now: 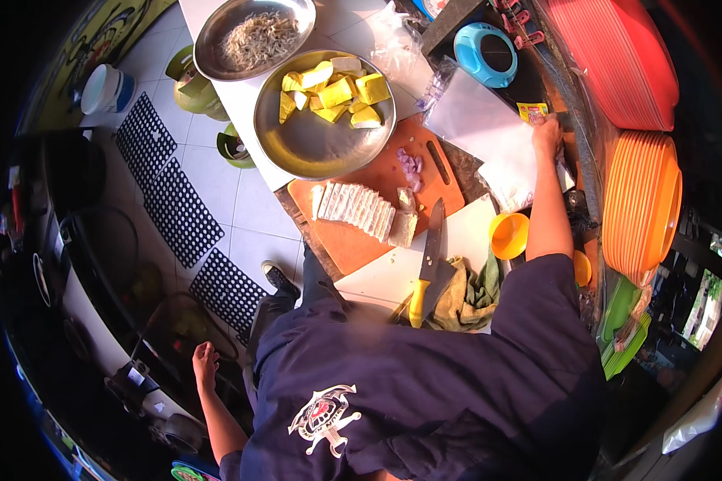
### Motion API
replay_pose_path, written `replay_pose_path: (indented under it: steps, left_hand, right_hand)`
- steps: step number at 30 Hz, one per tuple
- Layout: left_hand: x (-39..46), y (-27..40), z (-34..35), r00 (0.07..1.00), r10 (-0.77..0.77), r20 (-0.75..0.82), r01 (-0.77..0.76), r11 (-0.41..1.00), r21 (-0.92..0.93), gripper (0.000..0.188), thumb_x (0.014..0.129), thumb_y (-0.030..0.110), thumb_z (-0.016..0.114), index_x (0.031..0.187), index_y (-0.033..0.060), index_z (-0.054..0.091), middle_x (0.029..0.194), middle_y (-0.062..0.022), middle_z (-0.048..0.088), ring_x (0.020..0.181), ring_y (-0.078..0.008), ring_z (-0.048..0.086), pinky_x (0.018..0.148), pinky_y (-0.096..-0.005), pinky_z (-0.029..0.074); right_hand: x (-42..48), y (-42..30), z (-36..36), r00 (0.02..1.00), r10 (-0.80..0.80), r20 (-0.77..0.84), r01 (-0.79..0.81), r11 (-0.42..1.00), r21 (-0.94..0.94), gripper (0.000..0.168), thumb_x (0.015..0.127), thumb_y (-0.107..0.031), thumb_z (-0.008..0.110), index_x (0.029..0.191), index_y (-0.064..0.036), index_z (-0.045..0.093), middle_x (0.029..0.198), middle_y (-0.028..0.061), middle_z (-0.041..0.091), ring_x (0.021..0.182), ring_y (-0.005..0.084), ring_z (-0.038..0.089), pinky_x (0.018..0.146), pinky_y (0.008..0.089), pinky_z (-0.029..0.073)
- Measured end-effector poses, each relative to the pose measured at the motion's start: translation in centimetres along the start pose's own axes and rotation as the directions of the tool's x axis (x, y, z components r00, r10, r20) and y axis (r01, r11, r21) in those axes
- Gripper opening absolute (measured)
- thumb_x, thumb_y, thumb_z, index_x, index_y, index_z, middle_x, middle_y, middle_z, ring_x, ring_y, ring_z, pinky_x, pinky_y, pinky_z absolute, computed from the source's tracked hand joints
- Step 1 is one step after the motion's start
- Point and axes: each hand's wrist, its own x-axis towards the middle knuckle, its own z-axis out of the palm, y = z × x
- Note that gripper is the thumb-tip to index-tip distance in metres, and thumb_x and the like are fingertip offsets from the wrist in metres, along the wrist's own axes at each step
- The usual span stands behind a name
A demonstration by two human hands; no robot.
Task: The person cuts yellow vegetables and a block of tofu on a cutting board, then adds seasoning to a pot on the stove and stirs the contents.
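Observation:
My right hand [546, 133] reaches to the shelf at the far right of the table, its fingers closed on the edge of a small yellow printed sachet [530, 112]. My left hand [204, 362] hangs low at my side, loosely curled, with nothing visible in it. Sliced tempeh [355, 207] lies in a row on an orange cutting board [348, 248], near chopped shallots [410, 168]. A knife with a yellow handle [420, 303] rests beside the board. Yellow tofu pieces [337, 90] sit in a metal basin [331, 153] overlapping the board's far edge.
Another metal basin [207, 54] holds small dried fish or shrimp. Plastic bags [475, 117], a yellow cup [509, 235] and a cloth [469, 294] lie near my right arm. Stacked red [620, 60] and orange plates [641, 204] line the right. Green gas cylinders [195, 90] stand left.

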Motion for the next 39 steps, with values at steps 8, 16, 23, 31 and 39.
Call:
replay_pose_path:
  steps: [8, 16, 23, 31, 39]
  left_hand:
    - [-1.3, 1.9, 1.0, 0.999, 0.044, -0.031, -0.044, 0.999, 0.002, 0.034, 0.091, 0.032, 0.058, 0.112, 0.0049, 0.059, 0.093, -0.0031, 0.064, 0.083, -0.0138, 0.061, 0.064, -0.0281, 0.045]
    - [1.1, 4.5, 1.0, 0.923, 0.369, -0.108, -0.37, 0.929, 0.009, 0.027, 0.09, 0.02, 0.06, 0.107, -0.0011, 0.061, 0.095, -0.0101, 0.067, 0.084, -0.0157, 0.063, 0.075, -0.0286, 0.049]
    - [1.5, 17.9, 3.2, 0.704, 0.697, -0.138, -0.697, 0.715, 0.05, 0.022, 0.091, 0.016, 0.058, 0.107, 0.0016, 0.062, 0.092, -0.0076, 0.068, 0.081, -0.0142, 0.063, 0.073, -0.0285, 0.05]
    - [-5.2, 32.5, 5.2, 0.36, 0.933, 0.011, -0.933, 0.36, 0.005, 0.018, 0.091, 0.009, 0.058, 0.107, 0.0014, 0.062, 0.098, -0.0094, 0.066, 0.088, -0.0173, 0.064, 0.075, -0.0294, 0.051]
    - [-20.8, 36.5, 8.6, -0.227, 0.836, 0.499, -0.972, -0.223, -0.067, 0.048, 0.069, 0.013, 0.076, 0.113, 0.0032, 0.058, 0.118, -0.0169, 0.057, 0.108, -0.0343, 0.056, 0.093, -0.0426, 0.044]
  right_hand:
    - [7.6, 4.6, 4.8, 0.998, -0.061, 0.02, 0.051, 0.941, 0.335, 0.028, 0.068, -0.023, 0.079, 0.079, 0.001, 0.068, 0.076, 0.016, 0.068, 0.068, 0.0259, 0.065, 0.064, 0.0373, 0.05]
    - [3.8, 2.8, 0.2, 0.891, -0.225, -0.395, 0.251, 0.968, 0.015, 0.036, 0.094, -0.027, 0.043, 0.114, -0.003, 0.059, 0.108, 0.0193, 0.063, 0.1, 0.0344, 0.06, 0.085, 0.04, 0.047]
    - [-14.2, -11.2, -10.9, 0.66, -0.427, -0.618, 0.617, 0.778, 0.121, 0.019, 0.095, -0.015, 0.048, 0.101, -0.002, 0.06, 0.095, 0.0191, 0.062, 0.088, 0.038, 0.059, 0.076, 0.0424, 0.047]
    - [-23.9, -13.8, -14.9, 0.943, -0.321, -0.085, 0.216, 0.401, 0.89, 0.016, 0.095, -0.011, 0.047, 0.093, 0.001, 0.057, 0.077, 0.0009, 0.058, 0.07, 0.0053, 0.05, 0.064, 0.0232, 0.042]
    - [-39.5, -20.8, -16.3, 0.584, -0.812, 0.02, 0.476, 0.362, 0.802, 0.011, 0.086, -0.002, 0.053, 0.096, 0.003, 0.056, 0.083, 0.0169, 0.059, 0.075, 0.0323, 0.06, 0.067, 0.0372, 0.046]
